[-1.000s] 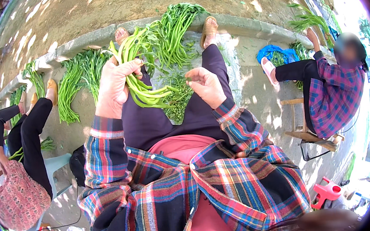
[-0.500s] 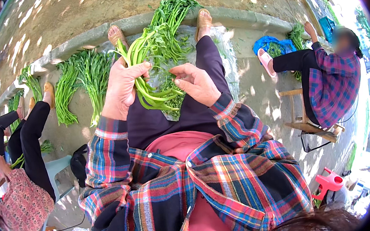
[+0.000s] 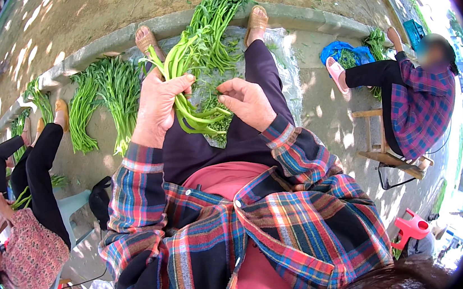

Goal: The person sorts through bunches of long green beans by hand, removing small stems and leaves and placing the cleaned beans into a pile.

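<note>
My left hand (image 3: 157, 107) is wrapped round a bunch of long green leafy vegetable stems (image 3: 182, 60), thumb pressed across them. The thick stem ends curve down below my fist over my lap. Beside those ends, my right hand (image 3: 251, 104) has its thumb and forefinger pinched together; anything between them is too small to make out. Ahead, between my feet, a pile of leafy green vegetables (image 3: 219, 19) lies on a clear plastic sheet (image 3: 285, 68). Small leaf scraps (image 3: 209, 85) are scattered under my hands.
More bundles of greens (image 3: 119, 94) lie to the left. A concrete curb (image 3: 309, 20) runs along the far side. At the right a person in plaid (image 3: 422, 104) sits by a blue plastic bag (image 3: 354, 50); seated people (image 3: 31, 250) are at the left, near a pale stool (image 3: 74, 205).
My right hand has drawn its fingertips closer together and shifted slightly. The bunch in my left hand stays nearly in place, and the whole view has moved a little.
</note>
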The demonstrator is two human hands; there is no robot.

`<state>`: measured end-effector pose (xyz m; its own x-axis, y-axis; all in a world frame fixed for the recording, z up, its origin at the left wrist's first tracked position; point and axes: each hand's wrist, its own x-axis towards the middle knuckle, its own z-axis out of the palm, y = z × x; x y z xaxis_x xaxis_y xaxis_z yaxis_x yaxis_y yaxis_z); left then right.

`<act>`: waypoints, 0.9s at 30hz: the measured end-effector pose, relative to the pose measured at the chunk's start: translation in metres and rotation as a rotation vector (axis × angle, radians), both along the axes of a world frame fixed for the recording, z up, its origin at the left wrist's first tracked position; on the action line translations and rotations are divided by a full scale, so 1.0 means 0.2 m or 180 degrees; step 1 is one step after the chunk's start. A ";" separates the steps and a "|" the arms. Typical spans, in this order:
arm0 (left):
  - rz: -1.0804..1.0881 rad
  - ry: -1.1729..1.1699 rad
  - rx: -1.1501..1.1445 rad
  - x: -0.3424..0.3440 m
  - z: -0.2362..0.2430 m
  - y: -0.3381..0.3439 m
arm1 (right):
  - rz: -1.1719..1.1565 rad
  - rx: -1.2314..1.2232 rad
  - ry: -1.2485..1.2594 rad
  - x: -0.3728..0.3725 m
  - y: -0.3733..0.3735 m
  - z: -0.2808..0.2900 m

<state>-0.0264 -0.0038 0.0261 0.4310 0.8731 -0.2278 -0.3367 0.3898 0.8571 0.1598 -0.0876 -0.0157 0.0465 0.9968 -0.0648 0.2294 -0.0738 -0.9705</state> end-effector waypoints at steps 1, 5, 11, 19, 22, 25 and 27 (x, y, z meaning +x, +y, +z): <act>0.0003 -0.0008 0.0010 0.00 0.00 0.00 | 0.0001 0.0020 -0.0028 -0.01 0.00 0.01; 0.0053 -0.0022 0.0008 0.00 -0.01 0.00 | -0.0019 -0.0055 -0.0073 -0.01 -0.01 0.02; 0.0065 0.0067 0.0048 -0.01 0.00 -0.01 | -0.0210 0.0127 0.0125 0.00 -0.01 0.01; 0.0155 0.0228 0.0201 -0.03 -0.01 0.00 | -0.0553 0.0019 0.1402 0.05 0.00 0.04; 0.0227 0.0172 0.0182 -0.04 0.01 0.01 | -0.0759 0.0065 0.1422 0.09 0.00 0.03; 0.0244 0.0157 0.0111 -0.06 0.01 0.03 | -0.0533 0.0059 0.1280 0.09 -0.01 0.01; 0.0240 0.0034 0.0011 -0.06 0.00 0.03 | -0.0414 0.0035 0.1247 0.08 -0.01 -0.03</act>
<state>-0.0388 0.0019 0.0260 0.3615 0.9038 -0.2291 -0.3558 0.3608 0.8621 0.1752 -0.0899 -0.0216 0.1460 0.9850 -0.0919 -0.1683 -0.0668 -0.9835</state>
